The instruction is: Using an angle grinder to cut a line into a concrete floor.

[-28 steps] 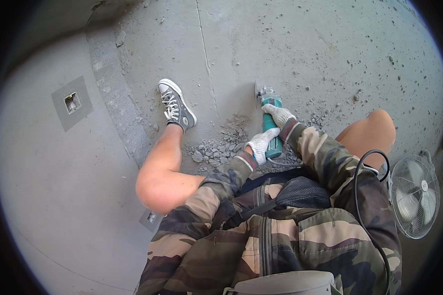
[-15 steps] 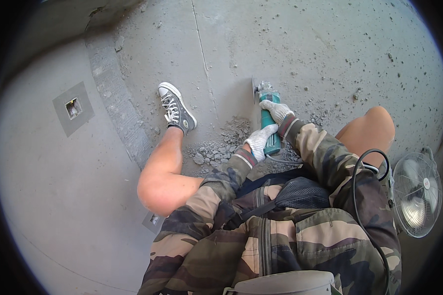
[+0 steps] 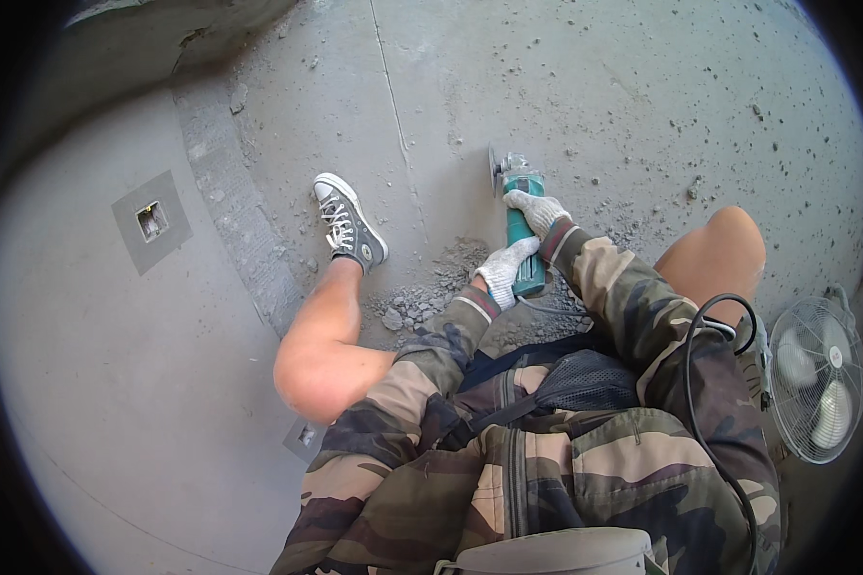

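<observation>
A teal angle grinder (image 3: 519, 227) is held in both my gloved hands, its body pointing away from me. My left hand (image 3: 504, 269) wraps the rear of the body, near the cord end. Farther forward, my right hand (image 3: 539, 212) grips it just behind the metal head. The disc (image 3: 494, 171) stands on edge at the head's left side, close to the concrete floor (image 3: 460, 96); whether it touches cannot be made out. Grey dust lies around the disc. A thin straight groove (image 3: 393, 101) runs along the floor to the left of the grinder.
Broken concrete rubble (image 3: 417, 305) lies between my legs. My sneakered foot (image 3: 351, 222) rests left of it. A wall with a recessed electrical box (image 3: 151, 221) rises at left. A metal fan (image 3: 817, 379) stands at right, and a black cable (image 3: 692, 383) loops over my right arm.
The view has shifted slightly, so the wall, foot and fan sit a little further right and lower. Both hands keep their hold on the angle grinder, which has barely moved.
</observation>
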The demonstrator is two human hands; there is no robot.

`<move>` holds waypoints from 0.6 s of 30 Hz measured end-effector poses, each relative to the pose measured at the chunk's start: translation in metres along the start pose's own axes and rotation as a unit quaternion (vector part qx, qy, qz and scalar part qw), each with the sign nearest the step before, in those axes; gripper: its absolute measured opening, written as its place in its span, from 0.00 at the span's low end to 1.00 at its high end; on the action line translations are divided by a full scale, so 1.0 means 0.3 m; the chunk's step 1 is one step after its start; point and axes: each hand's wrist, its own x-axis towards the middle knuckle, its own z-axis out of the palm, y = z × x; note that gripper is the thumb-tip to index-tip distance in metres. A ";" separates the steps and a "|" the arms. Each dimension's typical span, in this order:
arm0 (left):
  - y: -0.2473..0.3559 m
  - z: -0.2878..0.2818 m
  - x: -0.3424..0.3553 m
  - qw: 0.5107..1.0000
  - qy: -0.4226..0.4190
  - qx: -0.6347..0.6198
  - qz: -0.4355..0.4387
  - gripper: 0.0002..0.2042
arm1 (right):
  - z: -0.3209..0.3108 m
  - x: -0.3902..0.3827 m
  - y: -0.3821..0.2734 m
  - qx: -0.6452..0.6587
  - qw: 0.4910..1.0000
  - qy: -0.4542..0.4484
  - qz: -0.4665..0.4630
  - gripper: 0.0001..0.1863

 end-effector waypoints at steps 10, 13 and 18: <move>0.036 0.011 -0.001 1.000 0.001 0.011 -0.008 0.13 | 0.013 -0.006 -0.034 -0.008 1.000 0.009 -0.002 0.25; 0.042 0.034 -0.007 1.000 -0.002 0.016 -0.003 0.13 | -0.004 -0.003 -0.044 -0.010 1.000 0.008 -0.011 0.25; 0.054 0.015 0.008 1.000 -0.003 0.008 0.012 0.13 | 0.016 0.006 -0.051 -0.015 0.999 0.012 -0.026 0.25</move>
